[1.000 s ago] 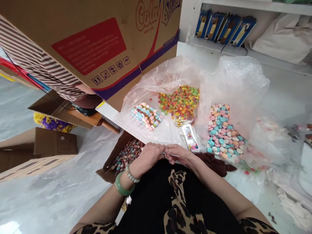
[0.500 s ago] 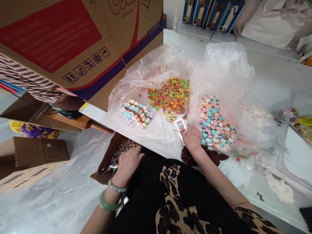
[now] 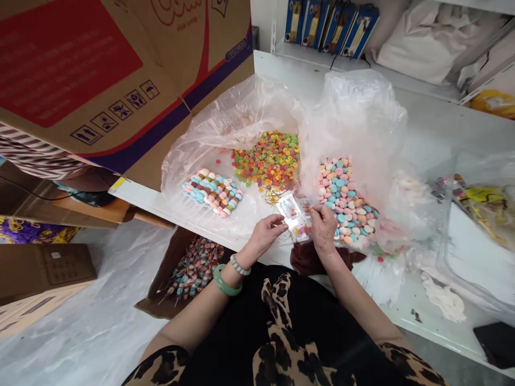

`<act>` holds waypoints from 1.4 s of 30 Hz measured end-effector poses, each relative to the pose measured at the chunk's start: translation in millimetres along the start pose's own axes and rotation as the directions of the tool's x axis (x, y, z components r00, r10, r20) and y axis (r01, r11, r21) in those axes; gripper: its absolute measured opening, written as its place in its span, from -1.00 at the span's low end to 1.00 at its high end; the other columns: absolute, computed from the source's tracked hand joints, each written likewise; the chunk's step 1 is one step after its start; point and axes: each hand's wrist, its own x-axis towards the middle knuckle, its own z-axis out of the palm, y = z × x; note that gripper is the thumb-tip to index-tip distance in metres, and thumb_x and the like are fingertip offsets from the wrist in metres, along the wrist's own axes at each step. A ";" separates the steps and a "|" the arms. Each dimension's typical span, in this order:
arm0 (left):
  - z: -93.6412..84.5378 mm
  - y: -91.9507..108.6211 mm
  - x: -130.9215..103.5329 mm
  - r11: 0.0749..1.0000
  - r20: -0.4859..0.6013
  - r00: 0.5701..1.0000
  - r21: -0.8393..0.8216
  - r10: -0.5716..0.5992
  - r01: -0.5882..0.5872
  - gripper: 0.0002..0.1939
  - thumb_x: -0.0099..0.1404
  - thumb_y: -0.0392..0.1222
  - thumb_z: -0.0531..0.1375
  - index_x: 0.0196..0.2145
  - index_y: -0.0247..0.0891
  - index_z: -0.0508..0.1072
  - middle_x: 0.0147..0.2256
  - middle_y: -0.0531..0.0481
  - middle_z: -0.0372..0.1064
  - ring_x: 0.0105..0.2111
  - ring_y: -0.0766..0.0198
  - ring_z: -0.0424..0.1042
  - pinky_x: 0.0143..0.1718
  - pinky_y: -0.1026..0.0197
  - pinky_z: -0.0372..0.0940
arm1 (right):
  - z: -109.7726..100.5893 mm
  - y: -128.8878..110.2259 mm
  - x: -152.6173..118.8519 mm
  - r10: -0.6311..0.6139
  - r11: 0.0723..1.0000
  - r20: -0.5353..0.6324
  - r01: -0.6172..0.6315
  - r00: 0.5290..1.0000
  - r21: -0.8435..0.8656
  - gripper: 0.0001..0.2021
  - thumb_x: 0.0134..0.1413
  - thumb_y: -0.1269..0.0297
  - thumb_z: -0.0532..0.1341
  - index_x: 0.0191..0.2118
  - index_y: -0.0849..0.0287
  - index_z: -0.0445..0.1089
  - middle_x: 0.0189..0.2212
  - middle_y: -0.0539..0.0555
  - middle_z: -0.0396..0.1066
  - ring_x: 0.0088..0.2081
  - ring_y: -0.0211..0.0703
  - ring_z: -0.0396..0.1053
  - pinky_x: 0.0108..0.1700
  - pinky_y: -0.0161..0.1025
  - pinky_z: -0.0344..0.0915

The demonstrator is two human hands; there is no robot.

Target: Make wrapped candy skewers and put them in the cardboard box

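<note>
My right hand (image 3: 325, 228) pinches the right side of a small clear plastic bag (image 3: 295, 217) with printed white and pink labels. My left hand (image 3: 266, 234) is at the bag's left edge, thumb and fingers slightly apart; whether its fingertips touch the bag I cannot tell. Behind the bag lie gold twist ties (image 3: 274, 196) and a heap of coloured ring candies (image 3: 269, 161). A row of candy skewers (image 3: 213, 192) rests on plastic sheeting at the left. Pastel oval candies (image 3: 348, 201) are heaped beside my right hand.
A large printed carton (image 3: 132, 69) stands at the table's left. Below the table edge, an open box (image 3: 155, 287) holds many wrapped candy skewers (image 3: 197, 268). A brown cloth (image 3: 308, 259) lies by my right wrist, and a black phone-like object (image 3: 497, 343) at the right.
My left hand has risen from over the box below the table to the small bag's left edge. My right hand now pinches the bag, and the view has shifted slightly.
</note>
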 end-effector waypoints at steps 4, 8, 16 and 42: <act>7.9 3.8 1.1 0.976 0.071 0.989 -0.165 -0.133 0.143 -0.66 -0.06 -0.08 0.39 -0.36 -0.34 0.52 -0.43 -0.01 0.43 -0.45 0.35 0.37 -0.40 0.29 0.24 | 14.2 -18.1 -9.1 0.123 0.901 0.381 -0.265 0.916 0.345 -0.81 0.05 0.12 0.18 -0.46 0.09 0.26 -0.61 -0.10 0.19 -0.53 -0.23 0.15 -0.44 -0.28 0.14; -8.7 0.2 -8.1 0.945 -0.055 0.984 -0.292 -0.170 0.147 -0.66 -0.10 -0.05 0.41 -0.47 -0.37 0.49 -0.52 0.00 0.41 -0.52 0.36 0.36 -0.44 0.27 0.26 | 43.8 -36.9 -19.7 0.010 0.967 0.458 -0.124 0.889 0.221 -0.80 0.06 0.16 0.19 -0.51 0.10 0.29 -0.59 -0.09 0.24 -0.49 -0.24 0.20 -0.37 -0.29 0.15; -116.6 -19.7 -64.0 0.873 -0.472 0.836 -0.488 -0.281 0.017 -0.69 -0.15 -0.16 0.46 -0.50 -0.40 0.51 -0.52 -0.04 0.47 -0.54 0.34 0.41 -0.46 0.29 0.33 | 133.2 -86.9 -41.4 -0.150 0.924 0.790 0.369 0.595 -0.102 -0.73 0.26 0.20 0.02 -0.06 -0.02 0.42 -0.33 -0.01 0.52 -0.30 -0.12 0.44 -0.25 -0.26 0.20; -121.4 -5.7 -12.6 0.970 -0.478 0.866 -0.100 0.148 -0.221 -0.78 -0.08 -0.32 0.27 -0.61 -0.25 0.22 -0.34 0.01 0.44 -0.36 0.31 0.38 -0.36 0.28 0.28 | 86.3 -28.7 -6.6 0.140 0.911 0.611 0.141 0.779 -0.389 -0.84 0.09 0.21 0.09 -0.38 0.07 0.38 -0.53 -0.03 0.40 -0.43 -0.13 0.33 -0.37 -0.26 0.05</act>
